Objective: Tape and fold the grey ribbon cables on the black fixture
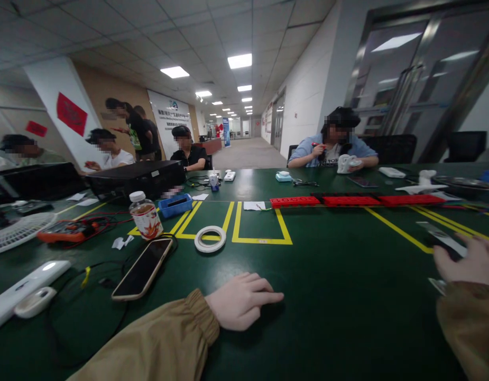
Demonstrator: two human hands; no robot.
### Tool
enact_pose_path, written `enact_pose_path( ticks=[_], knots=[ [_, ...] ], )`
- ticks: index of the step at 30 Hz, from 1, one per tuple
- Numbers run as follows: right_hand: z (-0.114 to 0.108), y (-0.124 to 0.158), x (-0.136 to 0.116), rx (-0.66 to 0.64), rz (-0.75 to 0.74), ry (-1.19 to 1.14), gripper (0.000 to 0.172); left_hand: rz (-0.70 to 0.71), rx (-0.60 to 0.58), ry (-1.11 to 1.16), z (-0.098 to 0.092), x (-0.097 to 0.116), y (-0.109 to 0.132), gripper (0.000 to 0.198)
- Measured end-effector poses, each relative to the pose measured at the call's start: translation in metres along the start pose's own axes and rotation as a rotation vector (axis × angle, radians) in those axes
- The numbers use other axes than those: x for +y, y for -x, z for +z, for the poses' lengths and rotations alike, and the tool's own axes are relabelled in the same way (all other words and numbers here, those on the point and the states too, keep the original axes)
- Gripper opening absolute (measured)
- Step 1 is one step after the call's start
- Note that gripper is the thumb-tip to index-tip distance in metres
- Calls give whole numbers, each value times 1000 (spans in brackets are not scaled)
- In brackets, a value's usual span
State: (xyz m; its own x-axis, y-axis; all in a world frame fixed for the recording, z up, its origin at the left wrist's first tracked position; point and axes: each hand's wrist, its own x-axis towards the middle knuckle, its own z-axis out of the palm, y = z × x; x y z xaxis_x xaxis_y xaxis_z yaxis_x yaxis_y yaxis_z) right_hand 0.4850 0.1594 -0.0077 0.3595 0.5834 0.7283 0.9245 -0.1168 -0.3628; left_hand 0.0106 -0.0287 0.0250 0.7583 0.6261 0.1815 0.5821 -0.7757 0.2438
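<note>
My left hand (244, 301) lies on the green tabletop (327, 296), its index finger stretched out to the right and nothing held. At the right edge, my right hand (468, 259) is partly cut off and blurred. It grips a flat, dark piece with a clear, shiny border (442, 239), which looks like a plastic packet; its exact kind is unclear. Another shiny clear corner (437, 286) shows below that hand, near the sleeve. Nearest to my left hand are a roll of white tape (210, 239) and a phone (143, 269) lying face up.
Yellow tape lines (264, 242) mark the table. A drink bottle (145, 216), a blue tray (175, 205) and an orange multimeter (70, 230) stand left. Red strips (351, 200) run across the back right. A person (335, 143) sits opposite, handling a white object (346, 163). Cables lie left.
</note>
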Motion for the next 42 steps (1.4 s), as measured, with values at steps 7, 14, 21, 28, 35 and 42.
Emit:
enact_pose_path(
  ticks=[7, 14, 21, 28, 35, 42],
  knots=[
    [-42, 65, -147, -112, -538, -571, 31, -15, 1, -13, 2, 3, -2, 52],
    [-117, 170, -225, -338, -1494, -816, 40, -49, -31, 0, 11, -4, -1, 48],
    [-125, 187, -225, -446, -1399, -1033, 24, -42, -40, 45, 11, -6, -1, 47],
    [-110, 178, -221, -451, -1323, -1023, 21, -53, -37, 76, 12, -8, -1, 47],
    [-92, 185, -216, -751, -1244, -895, 16, -48, -31, 60, 10, -6, -2, 47],
    [-94, 181, -216, -928, -1176, -829, 14, -42, -17, 63, 10, -5, -2, 46]
  ],
)
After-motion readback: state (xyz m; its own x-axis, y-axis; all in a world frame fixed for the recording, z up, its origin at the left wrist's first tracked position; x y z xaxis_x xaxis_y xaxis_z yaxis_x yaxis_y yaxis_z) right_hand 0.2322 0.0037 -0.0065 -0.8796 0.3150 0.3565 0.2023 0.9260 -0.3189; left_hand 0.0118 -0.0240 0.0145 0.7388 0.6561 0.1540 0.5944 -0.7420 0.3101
